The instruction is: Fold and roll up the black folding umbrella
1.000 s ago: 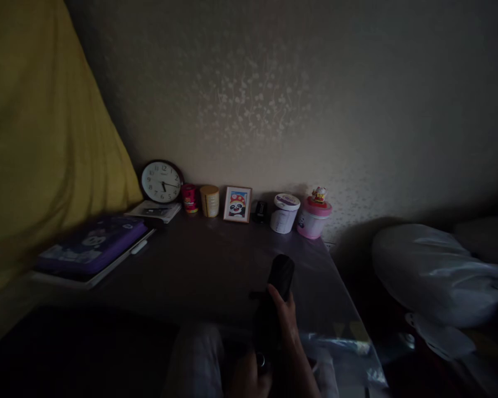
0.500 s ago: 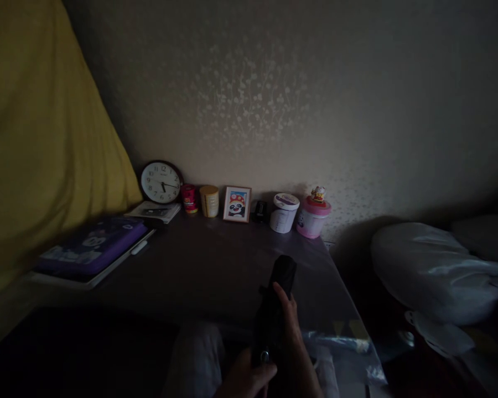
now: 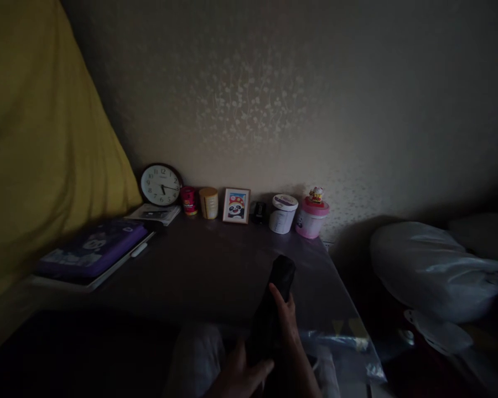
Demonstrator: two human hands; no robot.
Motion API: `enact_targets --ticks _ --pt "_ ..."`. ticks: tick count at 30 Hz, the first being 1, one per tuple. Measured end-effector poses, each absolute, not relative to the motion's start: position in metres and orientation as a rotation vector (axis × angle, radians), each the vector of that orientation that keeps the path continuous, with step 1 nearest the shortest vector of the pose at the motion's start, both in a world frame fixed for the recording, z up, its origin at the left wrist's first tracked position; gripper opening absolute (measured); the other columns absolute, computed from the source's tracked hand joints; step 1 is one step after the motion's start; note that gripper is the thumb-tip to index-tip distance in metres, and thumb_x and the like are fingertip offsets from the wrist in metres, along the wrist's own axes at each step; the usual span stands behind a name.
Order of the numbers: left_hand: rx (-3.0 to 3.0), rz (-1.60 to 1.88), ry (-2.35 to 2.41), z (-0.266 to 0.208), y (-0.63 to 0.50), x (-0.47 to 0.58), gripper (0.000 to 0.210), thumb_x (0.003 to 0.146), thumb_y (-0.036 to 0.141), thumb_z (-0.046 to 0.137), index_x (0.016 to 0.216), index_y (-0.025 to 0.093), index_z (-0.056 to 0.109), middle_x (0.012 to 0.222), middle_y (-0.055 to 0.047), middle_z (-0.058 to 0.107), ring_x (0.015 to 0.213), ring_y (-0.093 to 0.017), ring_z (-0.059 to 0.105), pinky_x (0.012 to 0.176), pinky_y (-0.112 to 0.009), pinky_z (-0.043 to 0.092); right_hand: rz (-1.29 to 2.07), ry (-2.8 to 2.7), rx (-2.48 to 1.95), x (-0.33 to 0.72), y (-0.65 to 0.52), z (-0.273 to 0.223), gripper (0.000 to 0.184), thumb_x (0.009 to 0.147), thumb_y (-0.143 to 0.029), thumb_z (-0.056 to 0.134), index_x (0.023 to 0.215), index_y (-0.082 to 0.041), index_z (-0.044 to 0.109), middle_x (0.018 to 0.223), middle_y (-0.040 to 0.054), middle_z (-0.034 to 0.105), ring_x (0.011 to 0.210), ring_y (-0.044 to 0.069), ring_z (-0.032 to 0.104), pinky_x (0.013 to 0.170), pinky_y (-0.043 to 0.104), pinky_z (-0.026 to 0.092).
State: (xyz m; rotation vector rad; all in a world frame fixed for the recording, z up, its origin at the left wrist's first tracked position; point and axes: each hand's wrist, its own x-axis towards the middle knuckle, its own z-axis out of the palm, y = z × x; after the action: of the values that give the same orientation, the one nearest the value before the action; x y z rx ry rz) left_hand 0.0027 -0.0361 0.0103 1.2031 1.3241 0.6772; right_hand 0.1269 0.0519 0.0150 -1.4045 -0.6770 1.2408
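A long, dark bundle that looks like a folded black umbrella (image 3: 283, 272) slants over the near edge of the desk, its upper end pointing away from me. My right hand (image 3: 288, 318) wraps around its upper part from the right, thumb lying along the top. Lower down, my left hand (image 3: 243, 373) is closed around the near end, with the thumb across it. Deep shadow hides the lower part of the bundle and some of my fingers.
Along the wall stand a clock (image 3: 161, 185), red can (image 3: 188, 200), yellow canister (image 3: 208, 203), panda picture frame (image 3: 236, 206), white tub (image 3: 283, 214) and pink tub (image 3: 312, 219). A purple case (image 3: 93, 249) lies left on the desk (image 3: 199, 271). White bags (image 3: 431, 271) bulge at right.
My left hand has shifted its grip and now covers the shiny ring seen at the near end. The small tab on the bundle's left side no longer shows. My right thumb moved slightly left.
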Motion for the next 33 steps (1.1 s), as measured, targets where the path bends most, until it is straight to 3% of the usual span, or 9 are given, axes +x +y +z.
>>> enact_targets --ticks 5,12,17,19,22,25,30,33 --pt "1.142 0.905 1.164 0.031 -0.012 0.001 0.084 0.075 0.036 0.057 0.139 0.01 0.008 0.14 -0.013 0.035 0.128 -0.019 0.035 0.102 -0.028 0.033 1.306 -0.689 -1.31 0.122 0.052 0.012 0.066 0.058 -0.05 0.071 0.111 -0.015 0.053 0.085 0.004 0.068 0.081 0.024 0.064 0.066 0.029 0.051" --pt "1.095 1.02 1.037 0.044 -0.005 0.018 0.069 0.074 0.031 0.058 0.135 0.015 0.03 0.139 -0.007 0.037 0.129 -0.021 0.033 0.105 -0.03 0.031 1.241 -0.784 -1.347 0.117 0.052 0.016 0.062 0.058 -0.049 0.071 0.107 -0.014 0.054 0.09 0.0049 0.067 0.086 0.024 0.063 0.072 0.029 0.049" --pt "0.945 1.064 1.023 0.046 -0.003 0.021 0.06 0.07 0.034 0.062 0.125 0.017 0.045 0.13 -0.006 0.05 0.122 -0.023 0.043 0.098 -0.029 0.039 1.112 -0.818 -1.41 0.119 0.051 0.026 0.063 0.058 -0.052 0.068 0.107 -0.015 0.058 0.101 0.0063 0.065 0.1 0.025 0.057 0.081 0.029 0.045" --pt "0.873 1.072 1.006 0.046 -0.001 0.02 0.06 0.067 0.035 0.064 0.122 0.018 0.047 0.122 -0.006 0.057 0.112 -0.022 0.052 0.091 -0.028 0.044 1.106 -0.833 -1.413 0.123 0.053 0.028 0.061 0.06 -0.055 0.065 0.107 -0.016 0.06 0.106 0.0065 0.063 0.107 0.025 0.053 0.088 0.03 0.041" --pt "0.776 0.974 1.039 0.047 0.001 0.016 0.064 0.065 0.045 0.065 0.12 0.017 0.047 0.095 -0.006 0.068 0.08 -0.02 0.065 0.068 -0.029 0.052 1.154 -0.886 -1.359 0.132 0.055 0.028 0.058 0.062 -0.06 0.06 0.101 -0.018 0.064 0.106 0.006 0.063 0.11 0.025 0.05 0.093 0.033 0.038" --pt "0.737 0.915 1.08 0.049 0.002 0.011 0.065 0.066 0.054 0.061 0.117 0.017 0.047 0.073 -0.001 0.066 0.055 -0.016 0.062 0.048 -0.026 0.048 1.157 -0.952 -1.239 0.141 0.054 0.029 0.056 0.063 -0.064 0.058 0.096 -0.02 0.067 0.106 0.0044 0.064 0.111 0.023 0.049 0.094 0.031 0.036" --pt "0.705 0.883 1.152 0.061 0.003 -0.002 0.056 0.067 0.054 0.06 0.108 0.016 0.052 0.063 0.001 0.063 0.052 -0.015 0.061 0.044 -0.023 0.046 1.391 -1.029 -1.219 0.153 0.042 0.036 0.057 0.065 -0.064 0.057 0.096 -0.017 0.067 0.092 0.0053 0.067 0.094 0.024 0.058 0.079 0.033 0.045" --pt "0.699 0.824 1.179 0.064 0.004 -0.01 0.055 0.068 0.058 0.056 0.1 0.013 0.057 0.059 -0.001 0.064 0.047 -0.014 0.059 0.043 -0.022 0.043 1.476 -1.126 -1.205 0.16 0.035 0.039 0.052 0.068 -0.056 0.06 0.101 -0.016 0.065 0.095 0.006 0.067 0.093 0.025 0.058 0.079 0.034 0.045"
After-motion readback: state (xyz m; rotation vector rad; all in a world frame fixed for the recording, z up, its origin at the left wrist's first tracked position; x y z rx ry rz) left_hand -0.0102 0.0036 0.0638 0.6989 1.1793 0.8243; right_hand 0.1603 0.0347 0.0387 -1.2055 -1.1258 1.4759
